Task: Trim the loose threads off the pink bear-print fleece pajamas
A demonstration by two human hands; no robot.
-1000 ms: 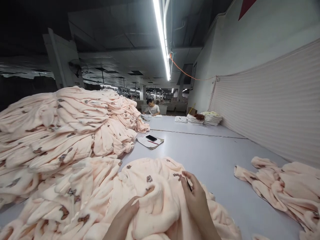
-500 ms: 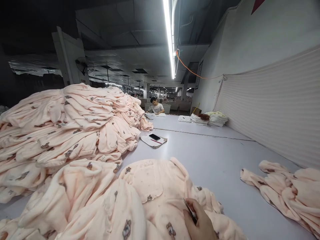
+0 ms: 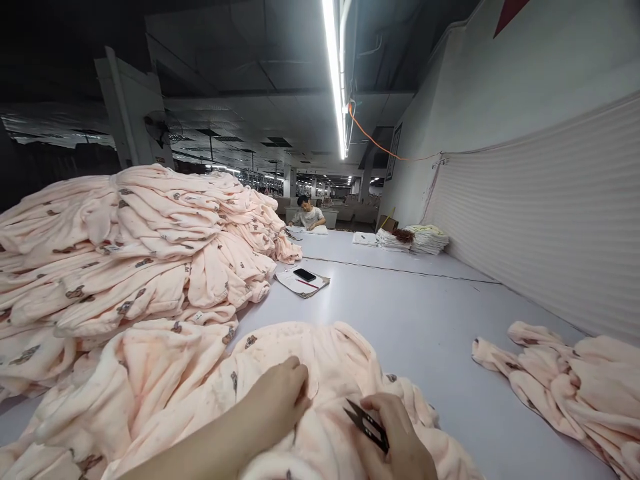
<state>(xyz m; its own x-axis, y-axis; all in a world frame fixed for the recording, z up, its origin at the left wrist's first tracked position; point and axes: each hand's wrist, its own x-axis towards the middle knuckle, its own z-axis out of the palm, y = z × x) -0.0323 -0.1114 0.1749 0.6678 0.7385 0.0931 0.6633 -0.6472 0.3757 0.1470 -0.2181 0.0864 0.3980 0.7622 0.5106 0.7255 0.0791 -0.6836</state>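
A pale pink fleece garment (image 3: 320, 353) printed with small brown bears lies spread in front of me on the grey table (image 3: 410, 313). My left hand (image 3: 277, 403) rests on it with the fingers curled, pinching the cloth. My right hand (image 3: 395, 440) is closed round a pair of small black thread snips (image 3: 367, 421), whose blades point left toward my left hand, just above the fabric.
A tall heap of the same pink garments (image 3: 125, 247) fills the left side. A smaller pile (image 3: 565, 380) lies at the right by the ribbed wall. A phone on papers (image 3: 303, 277) sits mid-table. Folded stacks (image 3: 410, 239) and a seated person (image 3: 307, 215) are far back.
My left hand has come back into view and settled on the garment. The right hand has turned the snips so the blades point left. The garment lies flatter than a second ago.
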